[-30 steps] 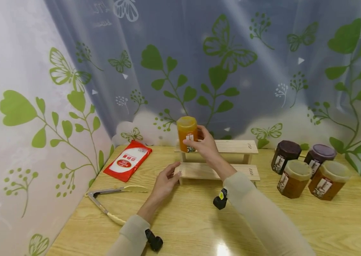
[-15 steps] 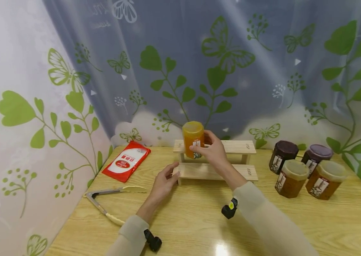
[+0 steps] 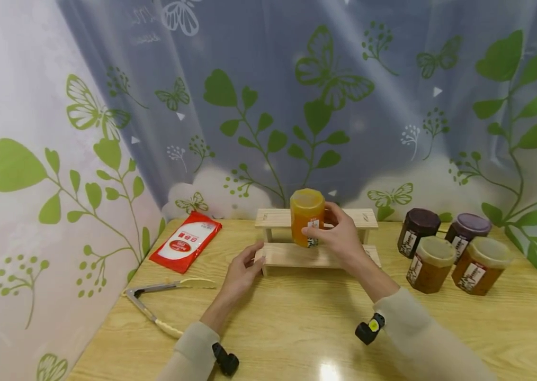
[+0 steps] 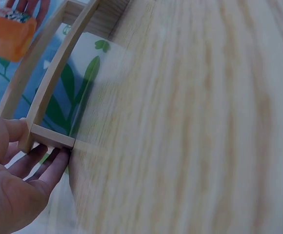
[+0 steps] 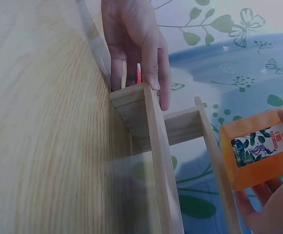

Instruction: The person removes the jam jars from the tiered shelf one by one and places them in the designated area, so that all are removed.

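My right hand (image 3: 345, 241) grips an orange honey jar (image 3: 300, 225) with a yellow lid, its thumb across the front by the white label. The jar is upright in front of the upper board and above the lower board of a two-tier wooden shelf (image 3: 275, 255). In the right wrist view, the jar (image 5: 253, 156) appears apart from the upper board. My left hand (image 3: 241, 272) holds the left end of the lower board. The left wrist view shows its thumb on the board edge and its other fingers against the end leg (image 4: 51, 135).
Two dark purple jars (image 3: 418, 231) and two amber jars (image 3: 430, 264) stand at the right. A red and white packet (image 3: 186, 242) lies at the left. Metal tongs (image 3: 146, 312) with pale tips lie spread in front of it. A patterned curtain (image 3: 268, 132) hangs behind.
My right hand has carried the honey jar to the right, lower and nearer, from the upper board's left end toward the shelf's middle. The left hand has stayed on the shelf.
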A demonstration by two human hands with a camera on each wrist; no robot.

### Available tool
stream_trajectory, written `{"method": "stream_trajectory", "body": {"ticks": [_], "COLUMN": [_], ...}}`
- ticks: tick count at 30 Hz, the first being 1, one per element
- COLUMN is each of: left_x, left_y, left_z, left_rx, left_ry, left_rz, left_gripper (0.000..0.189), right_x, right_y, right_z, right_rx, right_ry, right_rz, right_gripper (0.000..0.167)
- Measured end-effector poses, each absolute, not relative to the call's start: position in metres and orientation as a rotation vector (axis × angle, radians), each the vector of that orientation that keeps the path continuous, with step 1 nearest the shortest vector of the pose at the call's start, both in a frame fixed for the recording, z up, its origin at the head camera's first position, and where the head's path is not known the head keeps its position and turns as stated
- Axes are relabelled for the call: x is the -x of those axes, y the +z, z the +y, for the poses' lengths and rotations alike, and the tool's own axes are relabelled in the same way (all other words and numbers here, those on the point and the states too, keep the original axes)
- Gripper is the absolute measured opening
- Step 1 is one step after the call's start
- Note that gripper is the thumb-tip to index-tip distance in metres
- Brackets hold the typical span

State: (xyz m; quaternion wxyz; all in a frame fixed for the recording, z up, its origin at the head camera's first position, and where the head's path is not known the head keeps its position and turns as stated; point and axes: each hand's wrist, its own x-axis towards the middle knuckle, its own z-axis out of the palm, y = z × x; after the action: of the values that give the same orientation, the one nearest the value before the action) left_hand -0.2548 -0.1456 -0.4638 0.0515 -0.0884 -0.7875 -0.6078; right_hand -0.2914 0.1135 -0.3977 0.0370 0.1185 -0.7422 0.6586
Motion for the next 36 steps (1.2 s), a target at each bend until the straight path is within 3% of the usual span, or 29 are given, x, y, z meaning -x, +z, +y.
{"method": "stream_trajectory", "body": {"ticks": [25,36], "left_x": [0.254,0.276], "left_y": [-0.471,-0.494], "left_z": [-0.149,-0.154], "left_rx": [0.240,0.286], "left_ry": [-1.859,-1.796], "left_rz": [-2.398,-2.417], "left_gripper": [0.045,0.044], "right_x": [0.225,0.196], "right_y": [-0.377,-0.387], "right_z": [0.252,0.315], "right_rx": [-0.178,-0.220], "right_ry": [1.788,1.993], "right_rz": [-2.348,-2.061], "right_gripper": [0.075,0.061]}}
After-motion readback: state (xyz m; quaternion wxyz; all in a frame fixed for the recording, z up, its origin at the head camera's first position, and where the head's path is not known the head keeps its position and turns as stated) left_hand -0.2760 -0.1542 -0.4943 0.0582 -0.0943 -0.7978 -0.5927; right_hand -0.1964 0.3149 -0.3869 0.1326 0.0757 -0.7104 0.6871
